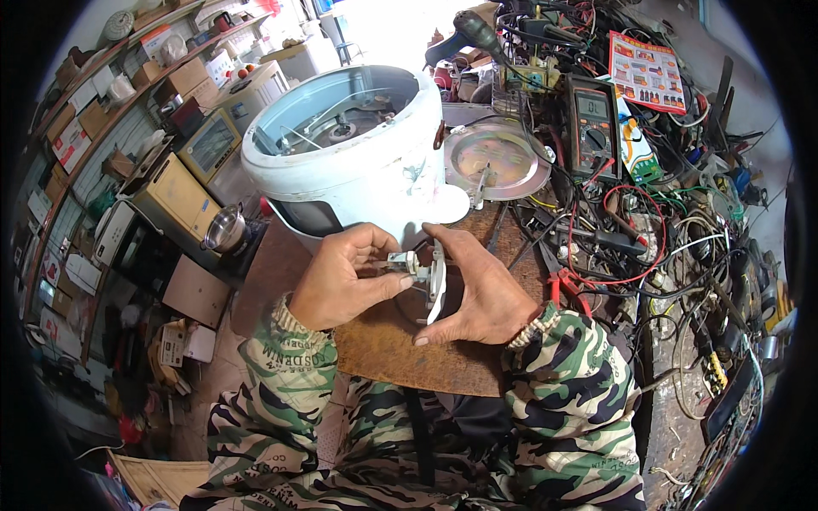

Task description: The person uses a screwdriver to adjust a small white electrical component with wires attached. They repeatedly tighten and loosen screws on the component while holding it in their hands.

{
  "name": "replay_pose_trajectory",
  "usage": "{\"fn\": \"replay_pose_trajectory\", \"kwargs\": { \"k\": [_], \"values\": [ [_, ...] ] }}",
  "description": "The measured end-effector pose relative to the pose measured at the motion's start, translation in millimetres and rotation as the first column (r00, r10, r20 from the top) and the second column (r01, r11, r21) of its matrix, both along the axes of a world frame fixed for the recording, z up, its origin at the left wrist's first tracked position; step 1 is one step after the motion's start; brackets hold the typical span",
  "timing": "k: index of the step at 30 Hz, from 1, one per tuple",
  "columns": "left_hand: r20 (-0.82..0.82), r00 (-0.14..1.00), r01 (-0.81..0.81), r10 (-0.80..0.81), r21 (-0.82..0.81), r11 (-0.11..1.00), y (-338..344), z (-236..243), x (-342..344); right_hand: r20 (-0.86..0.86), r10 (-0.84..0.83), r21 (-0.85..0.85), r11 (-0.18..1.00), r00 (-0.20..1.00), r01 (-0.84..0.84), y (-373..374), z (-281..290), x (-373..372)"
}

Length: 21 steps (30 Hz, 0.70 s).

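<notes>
Between my two hands, above the wooden board, is a small assembly with a pale round plate (437, 285) seen nearly edge-on and a short metal-and-white fitting on its left side. My left hand (341, 274) pinches the fitting between thumb and fingers. Around the plate's rim curl the fingers and thumb of my right hand (486, 289). Just beyond my hands stands a white round appliance body (383, 175), its top open on metal parts and wires inside. A round metal plate (503, 162) lies to its right.
The brown wooden board (392, 353) lies under my hands. Red-handled pliers (569, 291) rest right of my right hand. A multimeter (592, 128), tangled cables and test leads crowd the right side. At left stand a steel pot (226, 228), boxes and loaded shelves.
</notes>
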State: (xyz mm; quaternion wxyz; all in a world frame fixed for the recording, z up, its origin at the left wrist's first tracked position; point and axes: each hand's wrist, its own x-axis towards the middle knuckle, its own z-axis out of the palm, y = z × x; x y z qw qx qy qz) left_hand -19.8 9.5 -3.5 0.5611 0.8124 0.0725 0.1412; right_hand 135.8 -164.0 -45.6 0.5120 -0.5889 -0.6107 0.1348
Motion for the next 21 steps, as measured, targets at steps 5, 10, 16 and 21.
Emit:
{"fn": "replay_pose_trajectory", "kwargs": {
  "k": [5, 10, 16, 21],
  "values": [
    [-0.042, 0.999, -0.008, 0.008, -0.004, 1.0, -0.5, -4.9, -0.5, 0.125, -0.035, -0.034, 0.999, 0.992, 0.04, -1.4, 1.2, -2.6],
    [0.032, 0.999, -0.034, 0.03, 0.15, 0.988, -5.4, -11.1, -2.6, 0.124, -0.036, -0.029, 0.999, 0.992, 0.04, -4.5, 5.3, -4.7],
    [0.103, 0.995, -0.013, -0.002, 0.146, 0.989, -4.9, -22.8, -7.8, 0.172, -0.039, 0.147, 0.989, 0.984, 0.013, -7.2, 14.0, 8.4],
    [0.101, 0.995, 0.014, -0.026, 0.118, 0.993, -7.3, -20.2, -10.0, -0.376, -0.562, 0.031, 0.787, 0.737, 0.616, -19.3, 14.1, 41.1]
  ]
}}
